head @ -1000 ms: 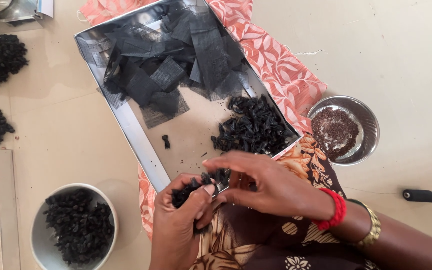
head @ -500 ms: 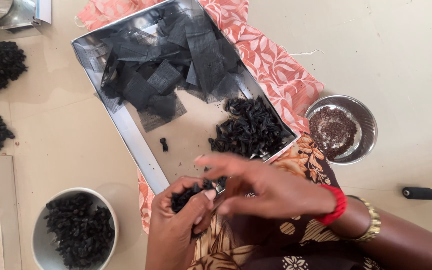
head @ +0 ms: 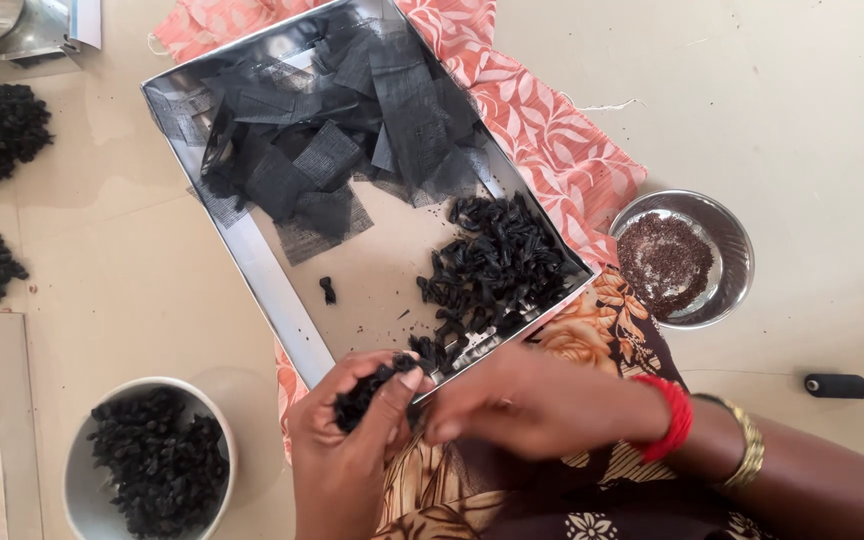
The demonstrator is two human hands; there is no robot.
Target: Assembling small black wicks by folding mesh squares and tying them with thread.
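Head view shows the left hand cupped around a black bundle, thumb pressed on it, just below the tray. Right hand sits beside it (fingers blurred, grip unclear), near a bowl

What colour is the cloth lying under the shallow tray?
The cloth is salmon-orange with a pale leaf pattern, seen best in the head view, beside the tray.
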